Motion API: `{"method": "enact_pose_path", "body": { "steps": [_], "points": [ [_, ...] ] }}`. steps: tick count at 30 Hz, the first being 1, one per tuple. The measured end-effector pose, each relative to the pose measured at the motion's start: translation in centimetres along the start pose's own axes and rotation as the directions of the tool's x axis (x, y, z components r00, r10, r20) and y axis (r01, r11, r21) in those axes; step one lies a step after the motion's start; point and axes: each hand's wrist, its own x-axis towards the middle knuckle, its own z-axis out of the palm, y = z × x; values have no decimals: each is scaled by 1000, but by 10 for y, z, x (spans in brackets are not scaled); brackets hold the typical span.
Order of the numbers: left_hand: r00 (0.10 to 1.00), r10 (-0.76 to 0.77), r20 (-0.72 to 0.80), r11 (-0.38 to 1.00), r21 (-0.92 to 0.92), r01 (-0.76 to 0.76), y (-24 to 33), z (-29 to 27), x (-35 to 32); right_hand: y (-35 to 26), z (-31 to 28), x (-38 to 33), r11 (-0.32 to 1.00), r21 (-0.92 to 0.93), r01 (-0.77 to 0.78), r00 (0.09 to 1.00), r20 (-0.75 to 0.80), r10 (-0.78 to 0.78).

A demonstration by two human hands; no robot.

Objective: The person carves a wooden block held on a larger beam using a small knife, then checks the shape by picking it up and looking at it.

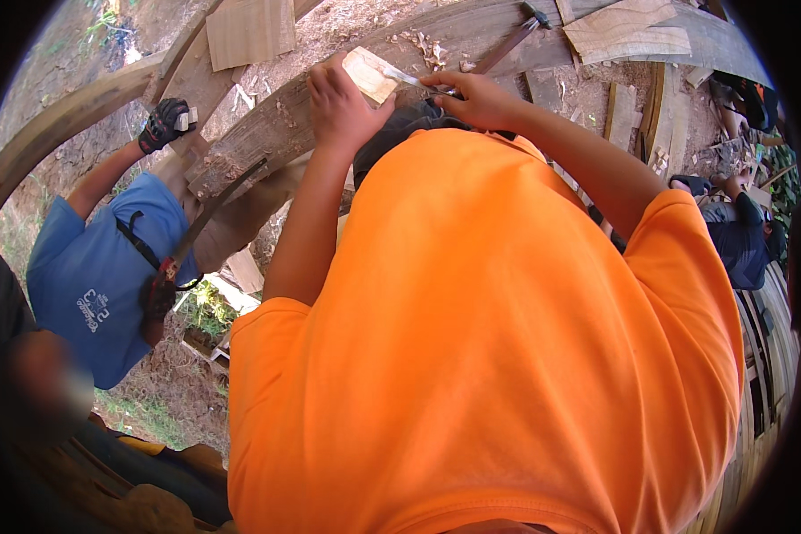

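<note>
My left hand grips a small pale wooden block along its left side, fingers curled at the far end and thumb near the close edge. In my right hand is a tool with a narrow shiny metal blade, seemingly a chisel. Its blade points left and its tip meets the block's right side; most of the handle is hidden by my fingers. Block and hands are above a long weathered plank. A hammer with a dark handle lies on the plank beyond my right hand.
At left a co-worker in a blue shirt holds a small wooden piece in a gloved hand and a long-bladed tool in the other. Wood shavings and boards lie around. Another person sits far right.
</note>
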Motion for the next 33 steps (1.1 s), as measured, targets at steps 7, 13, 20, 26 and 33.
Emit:
{"method": "enact_pose_path", "body": {
  "steps": [7,13,20,26,33],
  "points": [
    [999,40,-15,999,24,-39,3,4,0,-14,-12,9,989,-145,-14,997,75,25],
    [998,54,-13,998,36,-54,7,5,-4,-41,-21,19,961,-242,-134,974,148,173],
    [997,58,-56,998,24,-56,11,13,-1,6,26,14,980,-195,42,992,-110,-64],
    [994,104,-24,994,31,-103,10,11,1,28,39,13,990,-82,117,975,-182,-131],
    [994,107,-16,994,4,-106,16,6,7,32,39,9,988,-65,138,971,-186,-148]
  ]
}}
